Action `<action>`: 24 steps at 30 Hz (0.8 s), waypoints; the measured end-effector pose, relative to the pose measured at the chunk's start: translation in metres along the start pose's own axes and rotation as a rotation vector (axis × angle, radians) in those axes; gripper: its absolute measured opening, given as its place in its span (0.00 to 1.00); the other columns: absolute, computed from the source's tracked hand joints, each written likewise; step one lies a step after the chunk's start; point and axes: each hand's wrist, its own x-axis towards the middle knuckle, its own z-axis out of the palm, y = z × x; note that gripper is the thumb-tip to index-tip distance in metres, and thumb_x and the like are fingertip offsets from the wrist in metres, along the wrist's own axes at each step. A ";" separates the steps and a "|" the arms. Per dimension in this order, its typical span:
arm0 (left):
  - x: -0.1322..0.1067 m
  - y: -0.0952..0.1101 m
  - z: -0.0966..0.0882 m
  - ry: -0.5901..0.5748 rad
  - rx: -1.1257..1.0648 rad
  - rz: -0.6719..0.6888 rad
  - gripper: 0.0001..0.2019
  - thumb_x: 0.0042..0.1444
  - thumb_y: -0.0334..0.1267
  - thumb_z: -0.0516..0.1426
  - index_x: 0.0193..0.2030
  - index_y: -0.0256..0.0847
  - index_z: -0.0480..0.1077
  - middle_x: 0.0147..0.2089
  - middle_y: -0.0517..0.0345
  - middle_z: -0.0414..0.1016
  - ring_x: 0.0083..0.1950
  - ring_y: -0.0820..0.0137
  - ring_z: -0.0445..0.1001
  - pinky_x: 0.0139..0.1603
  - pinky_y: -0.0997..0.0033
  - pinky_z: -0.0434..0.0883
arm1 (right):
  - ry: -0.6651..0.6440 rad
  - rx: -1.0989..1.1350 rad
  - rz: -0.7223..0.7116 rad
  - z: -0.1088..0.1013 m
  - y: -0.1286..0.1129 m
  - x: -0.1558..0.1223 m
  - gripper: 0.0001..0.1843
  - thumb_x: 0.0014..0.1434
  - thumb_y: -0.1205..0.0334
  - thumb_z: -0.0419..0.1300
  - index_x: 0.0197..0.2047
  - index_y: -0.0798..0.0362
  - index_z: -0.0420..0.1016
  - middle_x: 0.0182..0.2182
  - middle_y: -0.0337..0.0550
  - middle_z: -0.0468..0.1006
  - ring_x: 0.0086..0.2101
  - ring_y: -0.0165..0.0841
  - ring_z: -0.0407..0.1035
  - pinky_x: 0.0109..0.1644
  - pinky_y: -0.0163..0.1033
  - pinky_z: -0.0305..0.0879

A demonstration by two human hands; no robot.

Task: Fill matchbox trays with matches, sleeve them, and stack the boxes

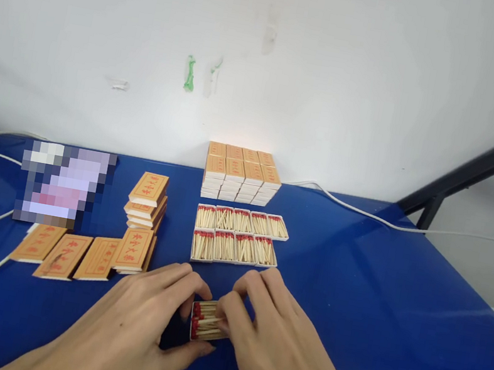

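A small white matchbox tray full of red-headed matches lies on the blue table near its front, heads to the left. My left hand holds the tray by its two long sides, index finger at the far side and thumb at the near one. Over the tray's right end, my right hand has its thumb and fingertips pinched together on the matches, hiding that end. Just beyond my hands, two rows of filled match trays sit side by side, match heads pointing away from me.
Behind the trays, closed matchboxes are stacked against the white wall. Orange matchbox sleeves lie and stand piled at the left. A blurred flat object is behind them. White cables cross the blue table.
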 end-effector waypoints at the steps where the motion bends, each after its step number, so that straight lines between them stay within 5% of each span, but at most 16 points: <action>1: 0.000 0.000 0.000 -0.003 0.000 -0.003 0.11 0.60 0.35 0.71 0.47 0.48 0.77 0.39 0.64 0.79 0.35 0.65 0.79 0.35 0.65 0.70 | -0.010 -0.005 -0.001 0.000 0.000 0.000 0.10 0.59 0.77 0.66 0.39 0.53 0.80 0.36 0.48 0.81 0.38 0.46 0.74 0.42 0.50 0.77; 9: 0.002 0.000 -0.003 -0.027 -0.062 -0.069 0.14 0.60 0.40 0.73 0.50 0.51 0.78 0.39 0.66 0.79 0.36 0.66 0.79 0.37 0.67 0.70 | -0.075 0.148 -0.047 0.002 0.009 -0.008 0.12 0.63 0.79 0.69 0.43 0.52 0.81 0.40 0.43 0.82 0.40 0.44 0.76 0.50 0.54 0.81; 13: 0.001 -0.002 -0.010 -0.037 -0.180 -0.165 0.20 0.61 0.50 0.73 0.57 0.55 0.78 0.36 0.69 0.80 0.33 0.68 0.77 0.33 0.70 0.68 | -0.085 0.387 0.140 -0.005 0.014 -0.017 0.11 0.71 0.77 0.67 0.43 0.50 0.78 0.41 0.41 0.80 0.40 0.38 0.76 0.44 0.43 0.79; 18: 0.009 0.002 -0.018 -0.100 -0.287 -0.203 0.06 0.65 0.46 0.70 0.39 0.50 0.83 0.29 0.68 0.76 0.28 0.72 0.69 0.29 0.72 0.63 | -0.119 0.673 0.327 -0.002 0.013 -0.024 0.10 0.76 0.75 0.65 0.48 0.49 0.77 0.44 0.38 0.79 0.43 0.34 0.78 0.46 0.38 0.78; 24: 0.010 -0.005 -0.008 -0.025 -0.266 -0.090 0.09 0.68 0.40 0.66 0.35 0.49 0.84 0.30 0.66 0.79 0.28 0.72 0.68 0.29 0.71 0.60 | -0.071 0.785 0.392 0.009 0.009 -0.021 0.12 0.74 0.76 0.68 0.46 0.47 0.79 0.43 0.35 0.80 0.44 0.32 0.79 0.46 0.36 0.76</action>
